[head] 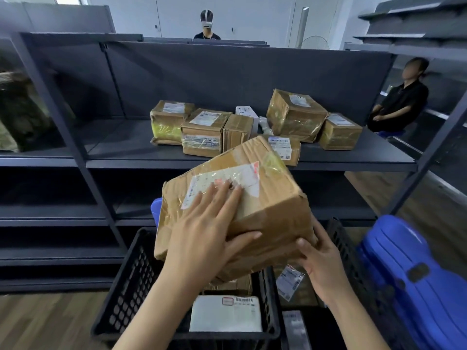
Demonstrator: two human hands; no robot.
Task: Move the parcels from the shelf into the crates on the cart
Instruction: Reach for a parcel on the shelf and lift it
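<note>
Both hands hold a big brown cardboard parcel with a white label (pixel 235 198), tilted, just above the black perforated plastic crate (pixel 126 286). The left hand (pixel 204 228) lies flat on top of this parcel, and the right hand (pixel 321 261) grips its lower right corner from below. Behind this parcel, smaller brown parcels (pixel 204 132) rest on the dark metal shelf (pixel 126 157).

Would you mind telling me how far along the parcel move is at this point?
Partly done. A white parcel and a few others already lie in the black crates. In hand: a large cardboard box, tilted above the crates, left hand flat on top, right hand under its lower edge. Left: several parcels on the shelf, including the big taped box.
</note>
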